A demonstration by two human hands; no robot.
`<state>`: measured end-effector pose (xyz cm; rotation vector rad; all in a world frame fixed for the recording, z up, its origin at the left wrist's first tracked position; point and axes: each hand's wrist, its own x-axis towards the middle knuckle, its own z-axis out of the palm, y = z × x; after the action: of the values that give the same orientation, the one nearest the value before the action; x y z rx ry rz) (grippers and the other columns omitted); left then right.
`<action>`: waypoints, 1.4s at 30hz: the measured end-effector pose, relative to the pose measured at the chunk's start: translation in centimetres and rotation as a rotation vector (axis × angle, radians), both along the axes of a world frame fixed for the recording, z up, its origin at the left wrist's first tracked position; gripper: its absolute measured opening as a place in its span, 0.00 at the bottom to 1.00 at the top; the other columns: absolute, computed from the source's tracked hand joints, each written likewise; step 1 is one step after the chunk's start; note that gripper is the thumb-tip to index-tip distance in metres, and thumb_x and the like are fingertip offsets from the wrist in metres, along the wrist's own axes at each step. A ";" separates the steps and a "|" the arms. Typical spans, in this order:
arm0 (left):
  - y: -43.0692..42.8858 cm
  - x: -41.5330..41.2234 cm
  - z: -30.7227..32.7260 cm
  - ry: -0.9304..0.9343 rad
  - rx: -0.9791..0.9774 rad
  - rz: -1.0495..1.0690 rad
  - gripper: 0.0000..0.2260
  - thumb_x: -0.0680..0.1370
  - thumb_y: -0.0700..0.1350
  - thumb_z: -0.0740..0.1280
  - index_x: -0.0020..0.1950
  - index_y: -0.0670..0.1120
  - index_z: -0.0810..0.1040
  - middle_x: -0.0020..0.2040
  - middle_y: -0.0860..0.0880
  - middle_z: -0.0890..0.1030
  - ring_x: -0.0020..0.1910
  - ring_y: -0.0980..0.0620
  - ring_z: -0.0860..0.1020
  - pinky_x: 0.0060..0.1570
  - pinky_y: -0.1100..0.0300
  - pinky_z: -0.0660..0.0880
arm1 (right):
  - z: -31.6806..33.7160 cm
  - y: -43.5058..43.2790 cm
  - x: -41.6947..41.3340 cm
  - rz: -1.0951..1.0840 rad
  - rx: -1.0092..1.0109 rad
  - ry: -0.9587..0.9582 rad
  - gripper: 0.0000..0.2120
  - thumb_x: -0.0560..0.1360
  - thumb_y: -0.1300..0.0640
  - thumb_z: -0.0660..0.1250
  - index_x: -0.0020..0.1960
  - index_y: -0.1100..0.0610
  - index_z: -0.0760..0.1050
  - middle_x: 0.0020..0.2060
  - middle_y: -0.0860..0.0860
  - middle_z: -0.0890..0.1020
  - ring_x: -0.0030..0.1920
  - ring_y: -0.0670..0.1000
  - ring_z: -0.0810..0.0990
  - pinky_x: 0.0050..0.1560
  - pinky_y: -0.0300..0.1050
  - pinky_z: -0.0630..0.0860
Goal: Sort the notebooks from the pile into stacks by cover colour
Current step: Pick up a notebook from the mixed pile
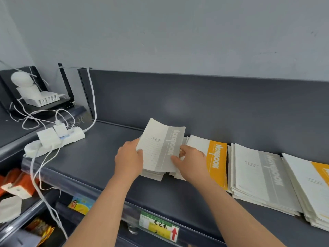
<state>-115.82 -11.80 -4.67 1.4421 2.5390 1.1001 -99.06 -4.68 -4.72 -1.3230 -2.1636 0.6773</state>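
Observation:
A grey-banded notebook (160,148) is lifted and tilted above a low stack of grey notebooks (153,173) on the dark shelf (99,157). My left hand (129,160) grips its left edge; my right hand (190,160) holds its lower right corner. Just right of my hands lies a pile topped by an orange-banded notebook (216,161). Further right sits a grey-topped stack (263,179), and an orange-topped stack (313,182) runs off the right edge.
A white power strip (57,139) with plugs and trailing cables lies at the shelf's left end. A white device (35,93) stands on a raised rack at far left. A price label (159,227) hangs on the shelf's front edge. Packaged goods fill lower shelves.

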 end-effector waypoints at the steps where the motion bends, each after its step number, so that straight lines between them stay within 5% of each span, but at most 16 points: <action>1: 0.1 -0.7 -0.1 0.012 -0.007 0.009 0.10 0.78 0.39 0.58 0.51 0.51 0.76 0.47 0.49 0.77 0.46 0.46 0.74 0.47 0.46 0.75 | -0.1 0.2 -0.8 -0.005 -0.004 -0.025 0.10 0.75 0.49 0.62 0.53 0.52 0.76 0.45 0.47 0.82 0.49 0.51 0.77 0.68 0.52 0.63; 6: 0.6 -3.1 -0.9 0.005 -0.007 0.006 0.08 0.78 0.38 0.59 0.49 0.48 0.75 0.46 0.49 0.75 0.48 0.45 0.71 0.44 0.52 0.73 | -0.8 0.4 -3.5 -0.020 -0.015 -0.120 0.10 0.76 0.50 0.62 0.38 0.52 0.66 0.34 0.47 0.74 0.47 0.54 0.77 0.70 0.53 0.59; 11: 1.4 -4.3 -2.2 -0.085 0.017 -0.064 0.11 0.78 0.36 0.57 0.50 0.48 0.77 0.46 0.49 0.74 0.42 0.51 0.72 0.34 0.66 0.64 | -1.7 0.4 -4.5 -0.017 -0.021 -0.086 0.10 0.76 0.50 0.62 0.40 0.54 0.68 0.37 0.48 0.76 0.44 0.53 0.77 0.58 0.51 0.73; 15: 1.5 -4.6 -2.5 -0.072 0.020 -0.065 0.10 0.79 0.36 0.57 0.51 0.45 0.77 0.45 0.49 0.74 0.42 0.51 0.72 0.35 0.64 0.67 | -2.0 0.4 -4.5 -0.045 0.030 -0.104 0.11 0.76 0.50 0.63 0.39 0.54 0.68 0.39 0.51 0.76 0.44 0.52 0.75 0.51 0.48 0.75; 18: 1.2 -4.0 -2.0 0.006 0.019 -0.061 0.10 0.81 0.39 0.57 0.57 0.45 0.76 0.53 0.48 0.76 0.50 0.49 0.73 0.46 0.59 0.71 | -1.6 0.3 -4.0 -0.041 0.066 -0.079 0.10 0.77 0.51 0.63 0.52 0.57 0.76 0.50 0.52 0.78 0.52 0.53 0.75 0.54 0.46 0.75; 21: 0.9 -2.3 -0.7 0.093 0.067 -0.080 0.14 0.82 0.43 0.58 0.65 0.45 0.74 0.61 0.48 0.76 0.58 0.48 0.72 0.54 0.57 0.70 | 0.0 0.0 -2.1 -0.038 0.109 -0.045 0.20 0.78 0.52 0.62 0.69 0.53 0.69 0.65 0.50 0.73 0.63 0.51 0.72 0.62 0.42 0.70; 25: 1.1 2.0 1.4 0.122 0.139 -0.180 0.14 0.81 0.44 0.61 0.65 0.41 0.75 0.62 0.46 0.77 0.61 0.46 0.73 0.58 0.55 0.69 | 1.5 -0.3 2.0 -0.096 0.184 -0.069 0.21 0.79 0.50 0.60 0.70 0.53 0.67 0.68 0.48 0.72 0.61 0.50 0.75 0.61 0.41 0.69; 29: 1.7 7.4 2.1 0.127 0.176 -0.316 0.12 0.80 0.45 0.61 0.61 0.43 0.77 0.58 0.47 0.79 0.58 0.47 0.75 0.55 0.57 0.70 | 2.3 -0.6 7.7 -0.235 0.250 -0.117 0.16 0.79 0.52 0.60 0.65 0.54 0.71 0.59 0.49 0.78 0.58 0.52 0.75 0.50 0.42 0.69; 33: 2.8 13.1 2.1 0.125 0.163 -0.425 0.15 0.81 0.50 0.59 0.65 0.49 0.76 0.62 0.52 0.78 0.61 0.52 0.73 0.58 0.59 0.70 | 2.5 -1.4 14.3 -0.337 0.269 -0.137 0.16 0.79 0.52 0.60 0.65 0.56 0.72 0.61 0.50 0.78 0.61 0.52 0.74 0.57 0.43 0.69; 37: 3.6 19.9 2.0 0.165 0.154 -0.539 0.11 0.80 0.48 0.60 0.52 0.47 0.80 0.49 0.51 0.80 0.50 0.48 0.75 0.48 0.57 0.73 | 2.3 -2.2 21.6 -0.437 0.263 -0.150 0.20 0.78 0.51 0.61 0.69 0.54 0.69 0.64 0.49 0.76 0.62 0.51 0.74 0.58 0.42 0.69; 42: 3.7 29.9 2.2 0.144 0.163 -0.643 0.13 0.81 0.48 0.59 0.61 0.48 0.78 0.58 0.51 0.79 0.57 0.51 0.74 0.56 0.58 0.71 | 2.0 -3.7 31.5 -0.538 0.238 -0.176 0.19 0.78 0.51 0.61 0.68 0.54 0.70 0.63 0.49 0.76 0.61 0.52 0.74 0.56 0.42 0.69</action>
<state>-85.92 -8.05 -2.43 2.2185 1.8355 1.1159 -67.58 -8.42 -2.74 -1.7732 -1.8128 0.0914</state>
